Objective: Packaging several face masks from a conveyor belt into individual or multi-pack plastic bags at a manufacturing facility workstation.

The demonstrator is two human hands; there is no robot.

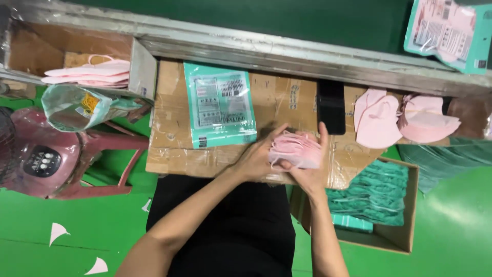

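On the cardboard worktop (215, 154), both hands' (256, 159) (312, 172) grips clamp a flat pink mask stack (296, 150), long axis left-right.

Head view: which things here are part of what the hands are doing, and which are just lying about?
In hand:
- stack of pink masks, held between left hand and right hand
- teal pouch lying on the cardboard work surface
- loose pink masks to the right

Lying about:
- pink fan
- box of teal pouches
- black device
- paper scraps on the floor
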